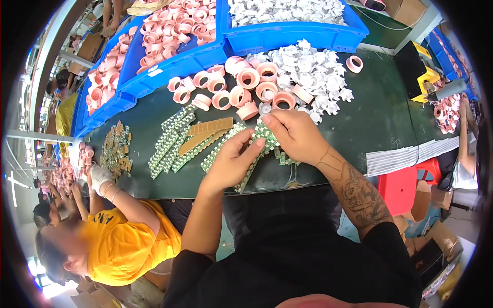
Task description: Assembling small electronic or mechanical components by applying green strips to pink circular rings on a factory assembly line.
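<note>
Both hands meet over the near middle of the dark green table. A narrow panel of small green circuit boards (265, 135) is pinched by my left hand (237, 158), thumb on top, and slants down toward the table edge. At its upper end my right hand (297, 134) is closed, thumb and forefinger gripping that end. More green circuit board panels (172, 146) lie to the left, some turned to their brown backs (209, 127). A few loose green boards (283, 156) rest beneath my right hand. Pink rings (248, 78) and a heap of white plastic caps (321, 77) lie just beyond.
Blue bins of pink rings (128, 84) and white caps (303, 38) line the far side. Small board scraps (115, 149) are piled at left. A co-worker in yellow (128, 246) sits close on my left. White label sheets (411, 156) and a red stool (398, 190) are at right.
</note>
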A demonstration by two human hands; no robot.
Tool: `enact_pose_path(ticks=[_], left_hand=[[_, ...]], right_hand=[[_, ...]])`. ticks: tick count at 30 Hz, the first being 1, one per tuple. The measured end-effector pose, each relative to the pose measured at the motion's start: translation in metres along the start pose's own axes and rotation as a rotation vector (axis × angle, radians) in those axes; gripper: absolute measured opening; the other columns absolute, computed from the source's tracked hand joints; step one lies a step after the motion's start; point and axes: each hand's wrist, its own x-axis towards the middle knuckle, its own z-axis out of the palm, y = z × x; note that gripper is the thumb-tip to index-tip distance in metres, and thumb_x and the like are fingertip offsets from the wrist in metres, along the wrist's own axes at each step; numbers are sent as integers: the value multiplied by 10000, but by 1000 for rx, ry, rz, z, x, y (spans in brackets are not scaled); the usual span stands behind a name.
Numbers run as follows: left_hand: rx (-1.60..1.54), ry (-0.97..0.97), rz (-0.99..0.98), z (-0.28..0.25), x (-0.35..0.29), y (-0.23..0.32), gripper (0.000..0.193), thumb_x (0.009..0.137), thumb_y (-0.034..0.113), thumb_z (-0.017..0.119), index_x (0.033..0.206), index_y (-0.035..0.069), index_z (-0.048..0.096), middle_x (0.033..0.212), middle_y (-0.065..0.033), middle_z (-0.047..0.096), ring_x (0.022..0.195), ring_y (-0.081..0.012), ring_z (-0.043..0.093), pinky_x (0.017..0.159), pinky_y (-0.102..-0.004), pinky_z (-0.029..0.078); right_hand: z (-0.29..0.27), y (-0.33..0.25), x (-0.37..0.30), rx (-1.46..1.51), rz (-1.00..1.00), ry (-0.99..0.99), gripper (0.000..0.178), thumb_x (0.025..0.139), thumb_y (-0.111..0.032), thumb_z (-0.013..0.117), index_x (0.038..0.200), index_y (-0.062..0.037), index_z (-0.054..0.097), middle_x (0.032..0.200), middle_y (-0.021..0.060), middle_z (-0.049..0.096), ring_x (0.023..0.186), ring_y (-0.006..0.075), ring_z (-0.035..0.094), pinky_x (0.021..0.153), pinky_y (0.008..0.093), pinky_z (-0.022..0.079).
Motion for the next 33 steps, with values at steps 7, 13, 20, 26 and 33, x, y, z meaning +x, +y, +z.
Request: enact_pose_path(ticks=[7,13,20,26,33], left_hand=[[87,-89,-102,-7,9,1,216,1034,160,665,1156,-18,648,897,4,643,732,-41,600,611,-243,561],[-88,-136,-80,-1,-3,0,242,1039,170,666,1233,24,658,984,5,660,802,-57,626,632,-249,581],[-141,-55,26,5,-11,-17,199,1044,201,663,1105,12,649,916,2,675,697,-49,614,618,-243,555],[124,251,45,-15,1,-4,393,991,169,733,1329,7,613,1026,-19,703,753,-51,643,607,-258,567],[-5,82,155,2,7,28,633,969,-35,677,1521,69,385,931,-23,704,781,-49,640,604,-230,563]], right_hand=[[-9,-3,5,-11,70,-177,427,1049,-314,578,739,-21,599,660,180,587,646,420,576,589,486,424],[4,3,-14,421,213,-192,374,1111,-277,507,894,-7,650,733,32,614,692,99,555,625,321,446],[8,20,-47,891,519,-126,347,1092,-303,549,835,-88,639,653,-20,576,534,132,518,500,304,382],[-8,18,-45,-604,-4,-78,400,915,-473,717,855,-83,651,630,103,643,593,337,663,513,467,476],[-27,-11,-1,47,89,37,371,991,-394,658,829,-61,685,660,127,608,609,311,599,562,417,437]])
